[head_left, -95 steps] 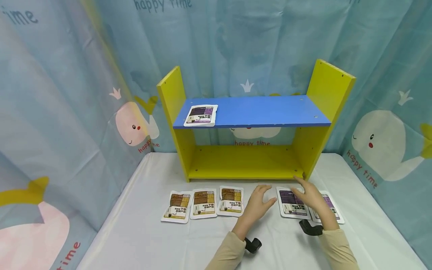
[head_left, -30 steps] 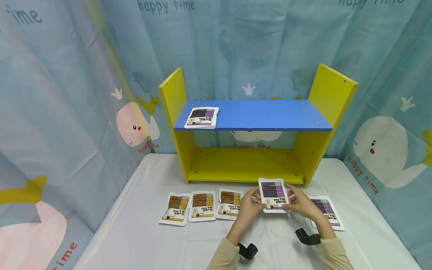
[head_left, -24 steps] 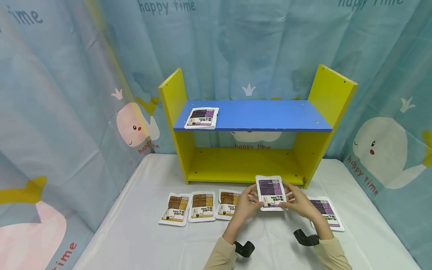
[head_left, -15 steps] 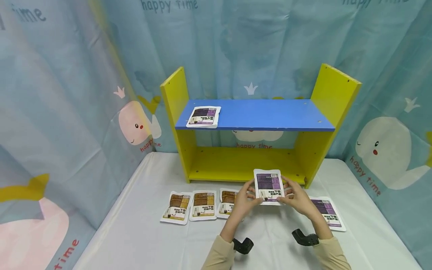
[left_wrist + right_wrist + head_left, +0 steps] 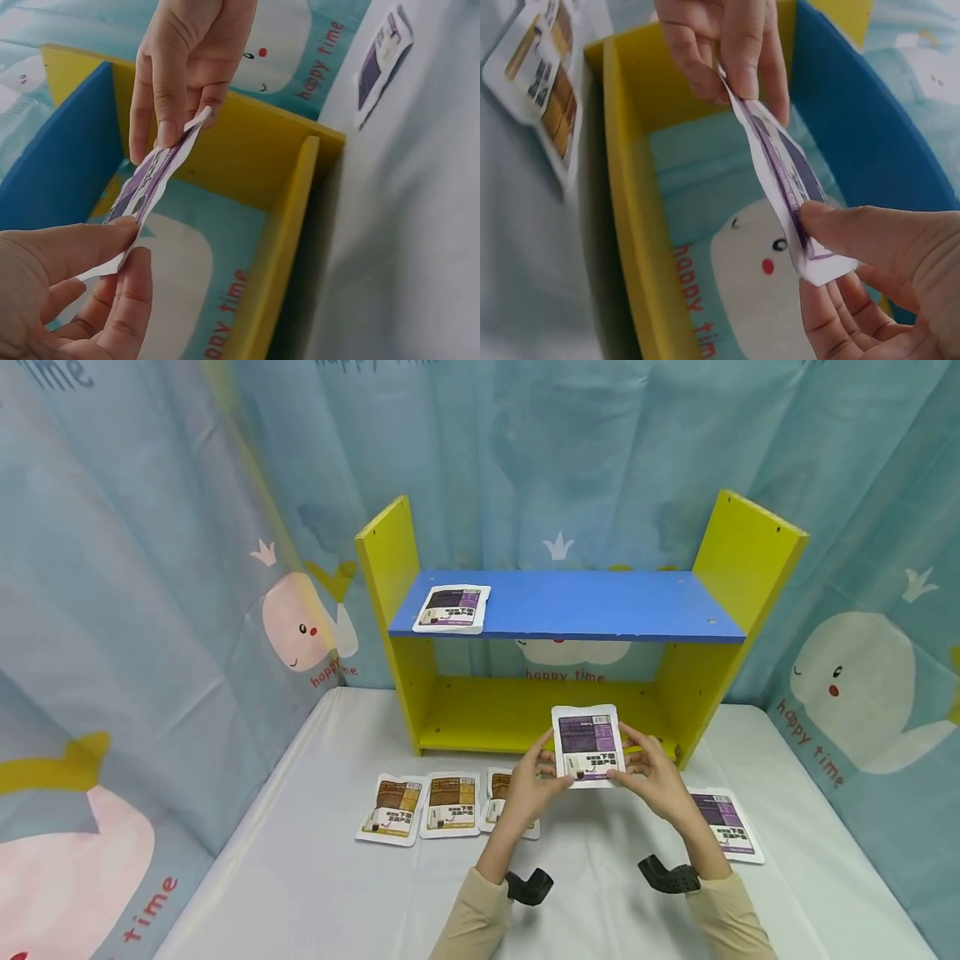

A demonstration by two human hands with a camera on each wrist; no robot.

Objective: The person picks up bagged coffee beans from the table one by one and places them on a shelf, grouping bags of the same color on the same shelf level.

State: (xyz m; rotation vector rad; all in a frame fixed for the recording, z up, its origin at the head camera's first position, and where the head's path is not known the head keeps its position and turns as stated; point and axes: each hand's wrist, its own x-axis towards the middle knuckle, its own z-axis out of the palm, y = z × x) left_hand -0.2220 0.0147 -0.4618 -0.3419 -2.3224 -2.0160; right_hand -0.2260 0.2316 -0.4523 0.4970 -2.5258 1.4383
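Observation:
A white pouch with a purple label (image 5: 587, 743) is held up in front of the shelf's lower opening. My left hand (image 5: 529, 785) pinches its left edge, thumb on the label side and fingers behind. On the opposite edge my right hand (image 5: 654, 781) pinches it the same way. Both wrist views show the pouch (image 5: 154, 180) tilted between the two thumbs. Another purple pouch (image 5: 451, 608) lies on the left of the blue upper shelf (image 5: 585, 602). One more purple pouch (image 5: 726, 827) lies on the table beyond my right wrist, partly covered by it.
Three brown-labelled pouches lie in a row on the white table, the left one (image 5: 392, 810), the middle one (image 5: 452, 804) and the right one (image 5: 497, 793), partly behind my left hand. The shelf's yellow side panels (image 5: 750, 568) rise above the blue board. A patterned curtain (image 5: 555, 460) hangs behind.
Both hands have taken the purple pouch from the table at the right. They have lifted it up and leftward, toward the shelf. The other pouches stay where they were.

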